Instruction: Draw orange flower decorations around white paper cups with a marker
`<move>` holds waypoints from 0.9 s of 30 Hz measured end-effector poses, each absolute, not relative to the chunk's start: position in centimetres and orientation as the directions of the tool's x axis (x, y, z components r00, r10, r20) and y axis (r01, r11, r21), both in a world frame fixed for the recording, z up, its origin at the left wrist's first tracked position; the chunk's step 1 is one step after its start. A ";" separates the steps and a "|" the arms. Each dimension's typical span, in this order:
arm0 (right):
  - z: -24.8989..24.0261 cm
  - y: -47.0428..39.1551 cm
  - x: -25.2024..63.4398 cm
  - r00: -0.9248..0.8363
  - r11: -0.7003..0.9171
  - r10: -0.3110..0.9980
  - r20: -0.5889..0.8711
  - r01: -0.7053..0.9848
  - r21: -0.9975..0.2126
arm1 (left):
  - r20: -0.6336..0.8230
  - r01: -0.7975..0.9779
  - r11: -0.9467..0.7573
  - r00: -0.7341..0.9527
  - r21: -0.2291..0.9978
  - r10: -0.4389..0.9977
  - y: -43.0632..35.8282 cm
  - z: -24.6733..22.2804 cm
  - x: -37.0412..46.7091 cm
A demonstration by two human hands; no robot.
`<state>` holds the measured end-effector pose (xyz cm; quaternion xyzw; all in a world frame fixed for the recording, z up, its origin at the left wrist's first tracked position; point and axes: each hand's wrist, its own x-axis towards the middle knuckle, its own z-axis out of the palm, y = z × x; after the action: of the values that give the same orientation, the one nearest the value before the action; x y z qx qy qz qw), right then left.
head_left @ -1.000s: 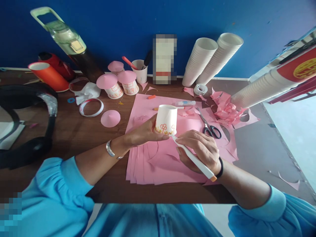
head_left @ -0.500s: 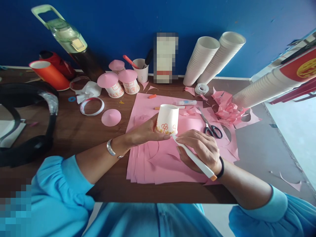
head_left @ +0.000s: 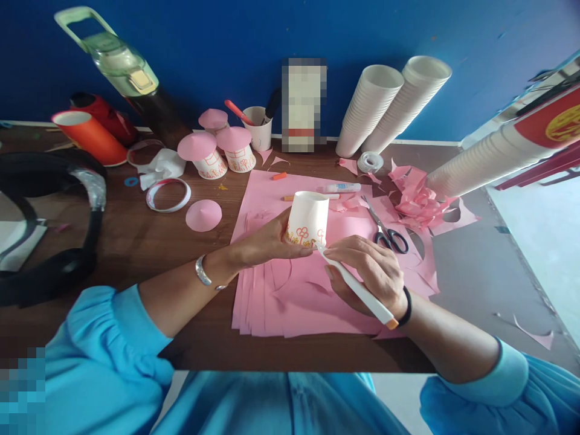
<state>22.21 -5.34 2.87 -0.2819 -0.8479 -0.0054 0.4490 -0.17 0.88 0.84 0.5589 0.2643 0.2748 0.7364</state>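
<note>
A white paper cup (head_left: 309, 212) with orange flowers and yellow plants drawn round its lower part is held in my left hand (head_left: 265, 241), thumb beneath and fingers behind. My right hand (head_left: 369, 272) grips a white marker (head_left: 362, 292) with an orange end cap. The marker's tip touches the cup near its lower edge. Below both hands lie stacked pink paper sheets (head_left: 263, 302). An orange marker cap (head_left: 279, 176), a glue stick (head_left: 342, 188) and another marker (head_left: 292, 198) rest on them.
Black scissors (head_left: 390, 238) and crumpled pink scraps (head_left: 419, 202) lie to the right. Stacked cups (head_left: 371, 109) stand behind. Several cups with pink cone tops (head_left: 198, 147), a loose pink cone (head_left: 203, 215), a bottle (head_left: 131, 78) and headphones (head_left: 90, 241) are on the left.
The marker tip has shifted very slightly up against the cup, with my right hand. My left hand and the cup have hardly moved.
</note>
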 end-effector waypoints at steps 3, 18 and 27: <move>2.9 -5.3 22.1 -0.440 0.841 0.480 0.759 0.478 -0.255 | -0.082 -0.114 0.227 0.706 0.967 0.704 0.9 0.9 -0.2; 2.9 -5.3 22.2 -0.437 0.829 0.487 0.756 0.505 -0.242 | -0.100 -0.108 0.246 0.705 0.963 0.702 0.8 0.6 -0.1; 3.1 -5.4 22.1 -0.435 0.831 0.484 0.759 0.500 -0.243 | -0.091 -0.109 0.231 0.699 0.967 0.709 1.0 0.8 -0.2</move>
<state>22.09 -5.40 3.15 -0.2905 -0.8469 -0.0092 0.4452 -0.18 0.97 0.83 0.5542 0.2709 0.2776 0.7364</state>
